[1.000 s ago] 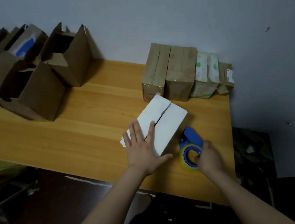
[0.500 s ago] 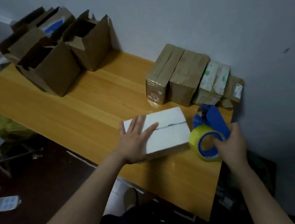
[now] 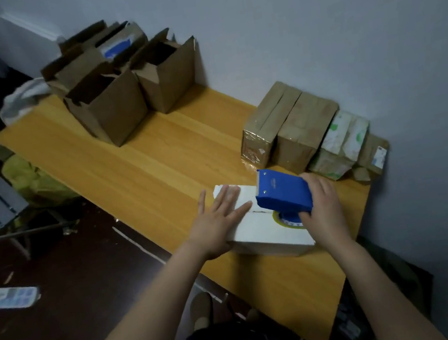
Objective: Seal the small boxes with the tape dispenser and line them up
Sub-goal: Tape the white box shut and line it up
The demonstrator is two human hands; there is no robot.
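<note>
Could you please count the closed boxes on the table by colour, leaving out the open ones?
Brown cardboard boxes, back row: 3
White-and-green printed box, same row: 1
Plain white cardboard box under the blue plastic tape dispenser: 1
Total: 5

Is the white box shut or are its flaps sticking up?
Shut. The white box has both flaps lying flat, meeting at a seam; the left hand presses them, and the tape dispenser sits on the seam.

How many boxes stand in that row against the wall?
4, left to right: a taped brown box, a plain brown box, a white-and-green box, a small labelled box. Others may hide behind them.
</note>
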